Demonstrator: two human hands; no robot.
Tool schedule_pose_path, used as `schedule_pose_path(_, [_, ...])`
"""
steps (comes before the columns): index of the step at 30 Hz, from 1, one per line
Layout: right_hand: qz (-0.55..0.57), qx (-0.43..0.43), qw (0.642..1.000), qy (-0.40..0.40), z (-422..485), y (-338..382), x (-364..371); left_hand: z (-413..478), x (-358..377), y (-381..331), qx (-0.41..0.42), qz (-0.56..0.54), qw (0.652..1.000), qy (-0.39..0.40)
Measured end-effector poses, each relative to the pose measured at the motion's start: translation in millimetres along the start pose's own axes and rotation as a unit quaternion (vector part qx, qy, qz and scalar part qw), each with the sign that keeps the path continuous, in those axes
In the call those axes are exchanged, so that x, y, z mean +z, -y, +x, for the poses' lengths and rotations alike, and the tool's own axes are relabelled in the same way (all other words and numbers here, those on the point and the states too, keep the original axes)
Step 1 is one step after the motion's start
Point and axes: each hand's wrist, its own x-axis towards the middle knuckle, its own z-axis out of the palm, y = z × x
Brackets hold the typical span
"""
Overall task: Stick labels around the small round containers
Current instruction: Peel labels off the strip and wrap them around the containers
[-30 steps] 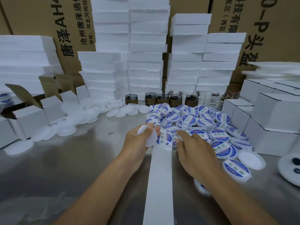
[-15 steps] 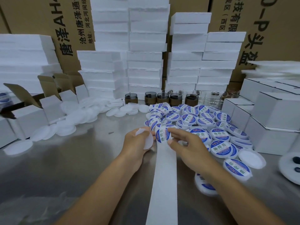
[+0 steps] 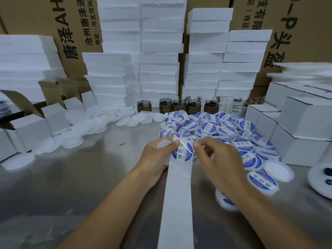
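A long white backing strip (image 3: pixel 177 203) runs from the bottom edge up to my hands at the centre of the steel table (image 3: pixel 80 177). At its top end sits a round blue-and-white label (image 3: pixel 182 151). My left hand (image 3: pixel 156 157) grips a plain white round container (image 3: pixel 164 144) together with the strip's left edge. My right hand (image 3: pixel 215 159) pinches the label's right edge with thumb and forefinger. A heap of labelled containers (image 3: pixel 215 128) lies behind and to the right of my hands.
Unlabelled white lids (image 3: pixel 75 133) are spread at the left. Open white cartons (image 3: pixel 32 126) stand far left, closed ones (image 3: pixel 296 126) at right. Dark jars (image 3: pixel 179 105) and foam block stacks (image 3: pixel 159 69) line the back. One plain lid (image 3: pixel 277 170) lies at right.
My right hand has come up from the heap to the top of the strip and now pinches the label. The strip's top end has risen and turned its label towards me.
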Motion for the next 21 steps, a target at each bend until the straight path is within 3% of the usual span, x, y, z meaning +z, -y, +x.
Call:
schedule_pose_path(1, [-0.061,-0.072,0.995,-0.033,-1.2,0.4,0.9,-0.6,0.2,-0.1,0.003,0.008,1.0,0.003])
schedule_pose_path(3, [-0.092,-0.132,0.985,-0.056,-1.3,2.5,2.7,-1.9,0.9,-0.4,0.009,0.015,1.0,0.025])
schedule_pose_path(14, [-0.031,-0.073,0.997,0.007,0.2,-0.3,4.1,-2.9,1.0,-1.0,0.011,0.033,0.996,0.086])
schedule_pose_path(21, [-0.057,-0.079,0.995,-0.017,-1.7,0.1,6.3,-2.1,0.2,-1.9,0.019,0.025,0.995,0.09])
